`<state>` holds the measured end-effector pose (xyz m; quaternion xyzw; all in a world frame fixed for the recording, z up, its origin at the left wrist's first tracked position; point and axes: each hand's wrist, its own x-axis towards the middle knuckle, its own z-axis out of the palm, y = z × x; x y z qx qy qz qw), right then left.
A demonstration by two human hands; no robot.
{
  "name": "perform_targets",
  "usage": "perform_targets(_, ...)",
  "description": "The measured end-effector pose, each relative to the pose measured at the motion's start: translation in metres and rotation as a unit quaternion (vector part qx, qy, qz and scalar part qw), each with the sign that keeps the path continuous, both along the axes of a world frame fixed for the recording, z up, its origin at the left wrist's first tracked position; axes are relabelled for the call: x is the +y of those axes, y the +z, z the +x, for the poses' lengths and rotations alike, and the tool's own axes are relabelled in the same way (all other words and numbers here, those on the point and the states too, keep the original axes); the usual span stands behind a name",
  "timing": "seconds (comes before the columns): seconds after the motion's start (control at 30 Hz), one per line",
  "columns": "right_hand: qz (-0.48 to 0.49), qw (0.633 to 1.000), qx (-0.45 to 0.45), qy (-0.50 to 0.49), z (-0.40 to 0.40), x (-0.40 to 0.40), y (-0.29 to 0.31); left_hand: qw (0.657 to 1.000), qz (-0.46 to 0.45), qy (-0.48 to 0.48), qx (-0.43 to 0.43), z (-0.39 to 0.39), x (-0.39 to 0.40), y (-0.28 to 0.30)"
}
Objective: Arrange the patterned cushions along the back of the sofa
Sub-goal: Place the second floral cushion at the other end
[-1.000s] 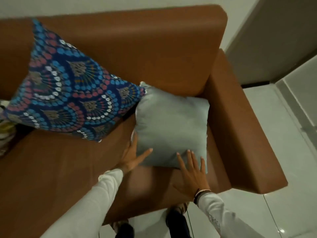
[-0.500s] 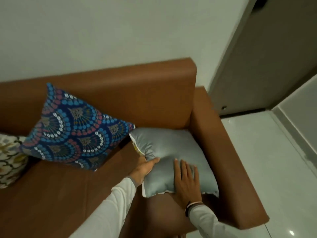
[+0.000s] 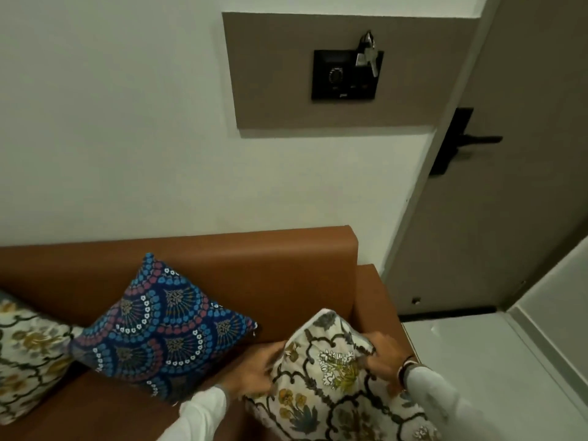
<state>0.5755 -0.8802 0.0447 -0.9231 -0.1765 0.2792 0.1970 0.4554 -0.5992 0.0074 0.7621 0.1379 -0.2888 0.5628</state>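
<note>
A white floral cushion [image 3: 331,380] is raised at the right end of the brown sofa [image 3: 273,275], floral face toward me. My left hand [image 3: 254,374] grips its left edge and my right hand [image 3: 381,354] grips its right side. A blue fan-patterned cushion [image 3: 162,332] leans on one corner against the sofa back in the middle. Another white floral cushion [image 3: 22,354] rests at the left edge of view.
The sofa's right armrest [image 3: 372,288] is just behind the held cushion. A grey door [image 3: 509,186] with a black handle stands to the right, and a black switch panel [image 3: 346,74] with keys hangs on the wall above. Pale floor [image 3: 477,354] lies right of the sofa.
The cushion lay flat showing its grey back under both hands; now it is turned over and lifted, showing its floral face. The view has tilted up toward the wall.
</note>
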Motion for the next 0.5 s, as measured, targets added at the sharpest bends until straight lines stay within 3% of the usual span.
perform_targets(0.07,0.031,0.999,0.023,0.004,-0.008,-0.009,-0.025,0.988,0.127,-0.079,-0.049,-0.007,-0.008,-0.034)
perform_targets(0.1,0.058,0.998,0.029,0.004,-0.013,-0.013,-0.04,0.985,0.145,-0.082,-0.047,-0.009,-0.016,-0.048)
perform_targets(0.2,0.121,0.992,0.013,-0.02,-0.03,-0.022,-0.072,0.993,0.099,0.009,-0.068,-0.014,-0.038,-0.08)
perform_targets(0.27,0.087,0.996,-0.003,0.005,-0.038,-0.026,-0.082,0.988,0.14,0.023,-0.06,-0.01,-0.041,-0.096)
perform_targets(0.37,-0.009,0.998,0.005,0.057,-0.046,-0.029,-0.085,0.973,0.225,-0.045,0.002,-0.006,-0.042,-0.108)
perform_targets(0.5,-0.08,0.997,0.007,-0.011,-0.025,-0.014,-0.083,0.962,0.259,-0.087,-0.006,0.013,-0.039,-0.095)
